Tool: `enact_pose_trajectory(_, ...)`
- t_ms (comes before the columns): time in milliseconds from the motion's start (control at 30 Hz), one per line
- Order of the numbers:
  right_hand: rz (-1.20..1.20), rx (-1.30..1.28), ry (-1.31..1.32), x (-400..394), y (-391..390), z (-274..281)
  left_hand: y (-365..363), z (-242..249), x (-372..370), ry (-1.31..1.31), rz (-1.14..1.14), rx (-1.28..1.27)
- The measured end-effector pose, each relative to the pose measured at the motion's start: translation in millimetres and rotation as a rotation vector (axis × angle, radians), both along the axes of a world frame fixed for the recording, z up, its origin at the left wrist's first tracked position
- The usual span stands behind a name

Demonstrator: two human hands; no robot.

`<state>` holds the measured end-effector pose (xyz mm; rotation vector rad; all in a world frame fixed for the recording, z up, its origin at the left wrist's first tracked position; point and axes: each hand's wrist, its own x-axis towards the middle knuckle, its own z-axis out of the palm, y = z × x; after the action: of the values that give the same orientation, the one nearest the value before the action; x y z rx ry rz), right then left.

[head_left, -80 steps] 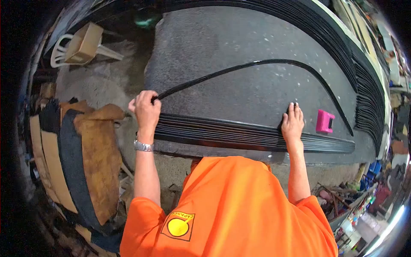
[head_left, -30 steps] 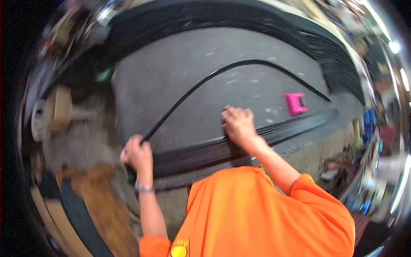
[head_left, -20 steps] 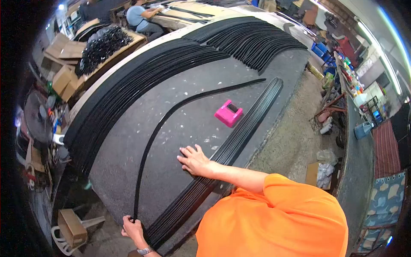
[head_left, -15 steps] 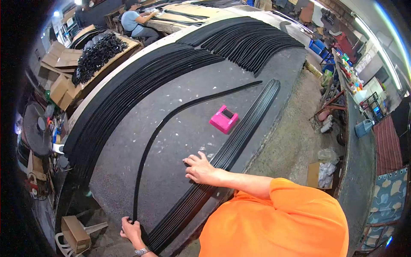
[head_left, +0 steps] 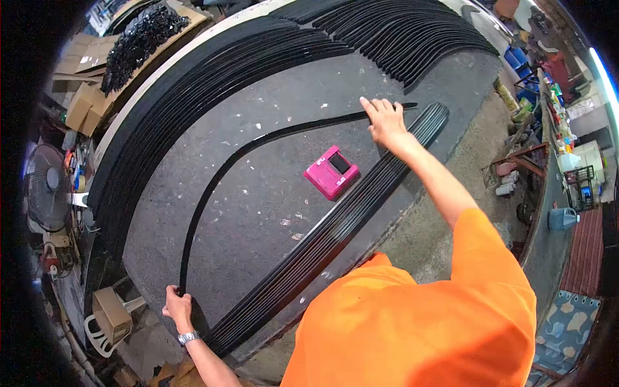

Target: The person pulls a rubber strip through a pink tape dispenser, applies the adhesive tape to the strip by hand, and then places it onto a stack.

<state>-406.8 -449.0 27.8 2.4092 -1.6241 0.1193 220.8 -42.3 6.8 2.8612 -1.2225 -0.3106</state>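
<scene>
A long, narrow black strap (head_left: 258, 142) lies in a curve across the dark grey table. My left hand (head_left: 177, 304), a metal watch at its wrist, has its fingers closed on the strap's near end at the table's edge. At the other end, my right hand (head_left: 387, 124) is over the strap with its fingers spread, and the tip shows just beyond them. Under my right forearm runs a bundle of straight black straps (head_left: 348, 222) laid side by side. Beside this bundle sits a pink plastic box (head_left: 327, 182) with a black block on top.
Rows of black straps (head_left: 213, 90) cover the far side of the table (head_left: 245, 238), with a wavy-edged group (head_left: 412, 39) at the back right. To the left stand a fan (head_left: 50, 187), a carton (head_left: 111, 314) on a white chair, and a heap of shiny black pieces (head_left: 142, 45).
My right hand has moved away from the near part of the bundle, up to the strap's far end. My left hand stays at the near end. The view has tilted downward.
</scene>
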Motion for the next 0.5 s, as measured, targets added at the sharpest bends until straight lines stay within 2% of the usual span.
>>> enact_pose_trajectory(67,0.038,-0.021,0.081,-12,-29,-12,-11,9,-8,-0.006,0.024,0.041)
enact_pose_trajectory(167,0.047,0.139,0.161,-16,-54,-18,-17,9,-3,0.008,0.082,0.095)
enact_pose_trajectory(300,0.067,0.229,0.175,-15,-72,-25,-17,14,6,-0.117,0.027,0.077)
enact_pose_trajectory(333,0.147,0.121,0.152,-20,-76,-31,-14,17,13,-0.188,-0.006,0.036)
enact_pose_trajectory(500,0.176,-0.066,0.055,-21,-78,4,6,46,50,-0.449,-0.038,-0.049)
